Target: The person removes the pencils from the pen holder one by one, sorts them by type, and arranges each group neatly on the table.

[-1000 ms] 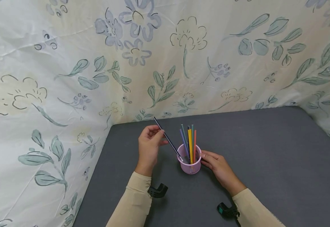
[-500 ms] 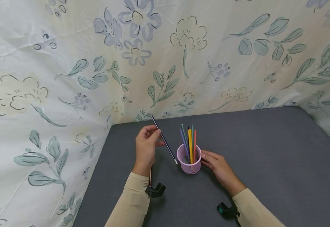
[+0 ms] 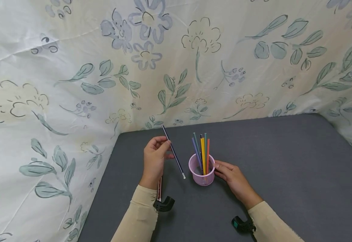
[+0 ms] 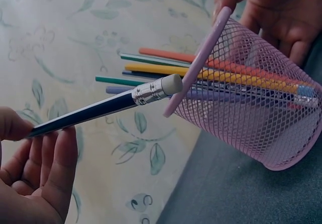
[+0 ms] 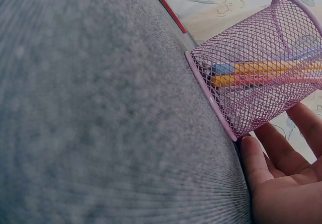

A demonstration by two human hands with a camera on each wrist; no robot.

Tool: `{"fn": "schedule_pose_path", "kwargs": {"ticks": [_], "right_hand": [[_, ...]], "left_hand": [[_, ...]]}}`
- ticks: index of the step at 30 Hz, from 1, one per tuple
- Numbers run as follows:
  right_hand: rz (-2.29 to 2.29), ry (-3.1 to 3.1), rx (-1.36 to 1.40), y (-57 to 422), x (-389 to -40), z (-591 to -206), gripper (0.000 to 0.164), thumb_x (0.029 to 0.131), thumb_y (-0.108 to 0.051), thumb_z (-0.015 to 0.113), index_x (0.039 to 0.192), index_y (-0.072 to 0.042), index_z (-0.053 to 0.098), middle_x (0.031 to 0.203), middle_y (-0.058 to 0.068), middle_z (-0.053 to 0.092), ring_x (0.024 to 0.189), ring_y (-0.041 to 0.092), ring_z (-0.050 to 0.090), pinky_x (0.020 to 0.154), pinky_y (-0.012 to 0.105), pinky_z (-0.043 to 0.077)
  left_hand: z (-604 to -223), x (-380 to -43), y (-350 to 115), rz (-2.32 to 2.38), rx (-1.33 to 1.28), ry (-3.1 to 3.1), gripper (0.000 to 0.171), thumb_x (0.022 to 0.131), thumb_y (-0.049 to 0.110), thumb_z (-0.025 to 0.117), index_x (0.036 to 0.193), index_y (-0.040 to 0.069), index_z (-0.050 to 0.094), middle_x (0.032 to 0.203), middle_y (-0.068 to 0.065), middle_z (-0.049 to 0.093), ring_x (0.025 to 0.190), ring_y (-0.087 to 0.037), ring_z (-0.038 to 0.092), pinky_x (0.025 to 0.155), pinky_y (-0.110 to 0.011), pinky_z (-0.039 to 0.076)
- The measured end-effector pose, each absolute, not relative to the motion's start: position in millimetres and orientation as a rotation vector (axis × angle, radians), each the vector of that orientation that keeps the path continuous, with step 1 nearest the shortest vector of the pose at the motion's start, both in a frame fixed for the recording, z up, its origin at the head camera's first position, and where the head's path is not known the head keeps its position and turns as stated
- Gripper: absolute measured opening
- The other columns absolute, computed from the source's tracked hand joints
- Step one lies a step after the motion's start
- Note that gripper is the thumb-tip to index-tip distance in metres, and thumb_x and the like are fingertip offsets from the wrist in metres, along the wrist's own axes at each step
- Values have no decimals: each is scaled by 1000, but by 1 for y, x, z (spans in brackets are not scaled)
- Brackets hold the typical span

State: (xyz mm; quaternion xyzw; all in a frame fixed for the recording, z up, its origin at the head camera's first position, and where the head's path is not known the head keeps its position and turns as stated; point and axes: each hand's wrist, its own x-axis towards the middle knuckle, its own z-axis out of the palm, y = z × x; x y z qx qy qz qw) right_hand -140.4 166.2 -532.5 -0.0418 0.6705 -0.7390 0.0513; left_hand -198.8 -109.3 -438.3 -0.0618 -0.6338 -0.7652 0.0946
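Observation:
In the head view, my left hand point(image 3: 155, 161) pinches a dark blue pencil point(image 3: 176, 156) between thumb and fingers. Its white eraser end point(image 4: 173, 84) points down toward the pink mesh pencil cup point(image 3: 203, 179), just left of it and apart from the rim. Several coloured pencils point(image 3: 204, 151) stand in the cup, yellow, orange, green and purple among them. My right hand point(image 3: 234, 179) rests against the cup's right side, fingertips at the rim. From the right wrist view, the fingers point(image 5: 282, 151) lie loosely extended along the mesh, not wrapped round it.
At least one reddish, dark-striped pencil point(image 3: 159, 190) lies on the grey tabletop point(image 3: 272, 161), partly hidden by the left wrist. A red pencil point(image 5: 168, 7) also shows in the right wrist view. Flowered cloth point(image 3: 169, 67) hangs behind and to the left of the table.
The left hand has drawn the dark blue pencil leftward, its eraser end leaving the cup's rim. More of the reddish pencil by the wrist shows. Right hand and cup have stayed put.

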Motion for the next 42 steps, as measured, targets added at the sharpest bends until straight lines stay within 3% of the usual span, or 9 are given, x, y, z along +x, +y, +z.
{"fn": "schedule_pose_path", "kwargs": {"ticks": [35,42], "right_hand": [[-2253,2027,-102,165,-143,-531,47,114,-23,60,146,11,61,151,25,59,141,33,55,110,39,49],[-2252,2031,-82,165,-143,-532,47,114,-23,60,145,12,61,150,26,59,136,24,58,109,39,50]], "left_hand": [[-474,-199,-141,-2236,61,-2116,21,102,3,74,119,-8,69,92,-9,64,80,-21,64,57,-31,60],[-480,-197,-152,-2195,116,-2170,22,103,4,74,119,-9,69,93,-10,65,80,-20,64,58,-33,61]]}}
